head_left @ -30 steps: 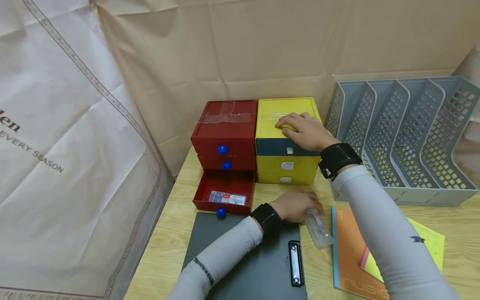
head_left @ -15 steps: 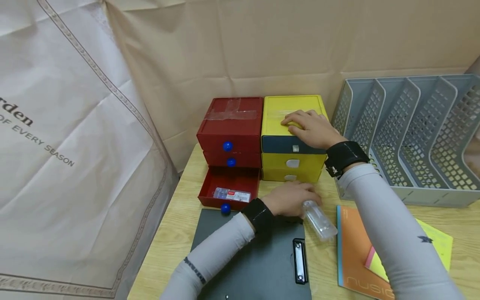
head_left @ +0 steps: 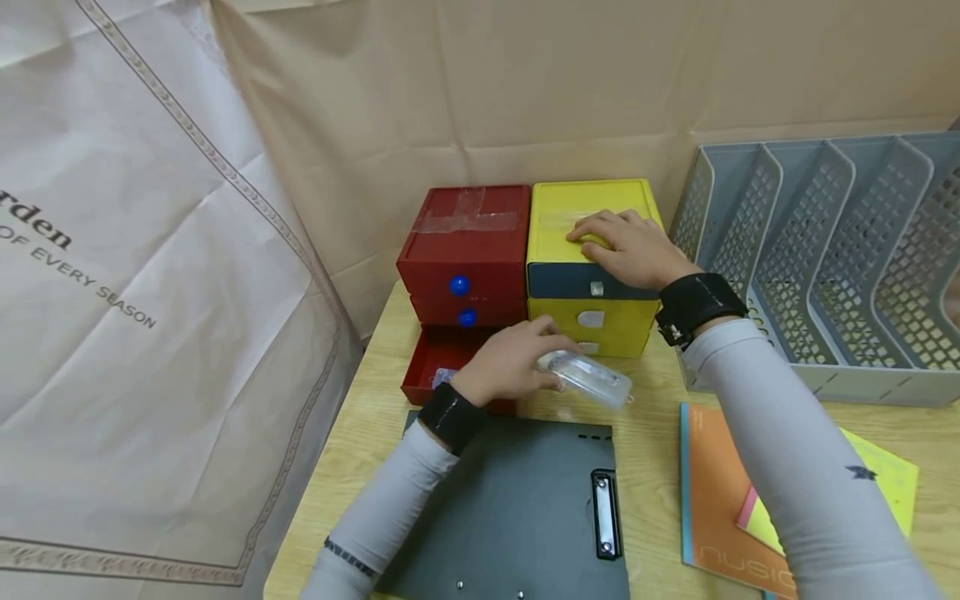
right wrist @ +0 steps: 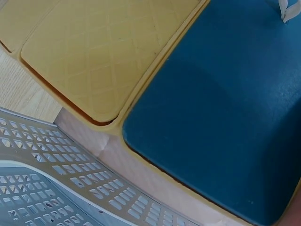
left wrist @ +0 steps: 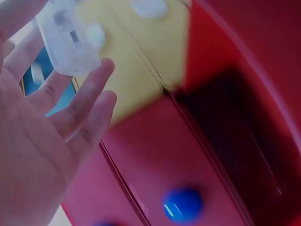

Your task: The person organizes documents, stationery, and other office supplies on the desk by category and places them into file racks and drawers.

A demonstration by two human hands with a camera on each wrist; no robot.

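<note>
My left hand (head_left: pixel 510 358) pinches one end of a small clear plastic case (head_left: pixel 588 377), held over the table in front of the drawer boxes. In the left wrist view the case (left wrist: pixel 68 42) sits between thumb and fingers. Below that hand, the bottom drawer (head_left: pixel 420 379) of the red drawer box (head_left: pixel 465 258) is pulled out. A second clear case (head_left: pixel 442 377) lies in it, mostly hidden by the hand. My right hand (head_left: pixel 633 248) rests with spread fingers on top of the yellow drawer box (head_left: pixel 562 200), whose upper drawer front (head_left: pixel 558 279) is dark blue.
A dark grey clipboard (head_left: pixel 525 500) lies in front of the red drawer. On the right stands a grey file rack (head_left: pixel 810 375), with an orange notebook (head_left: pixel 705 492) and a yellow one (head_left: pixel 885 475) before it, partly under my right arm.
My left hand has lifted the clear case from near the table and carried it leftward toward the pulled-out red drawer. The right hand stays on the yellow box; the view shifts slightly.
</note>
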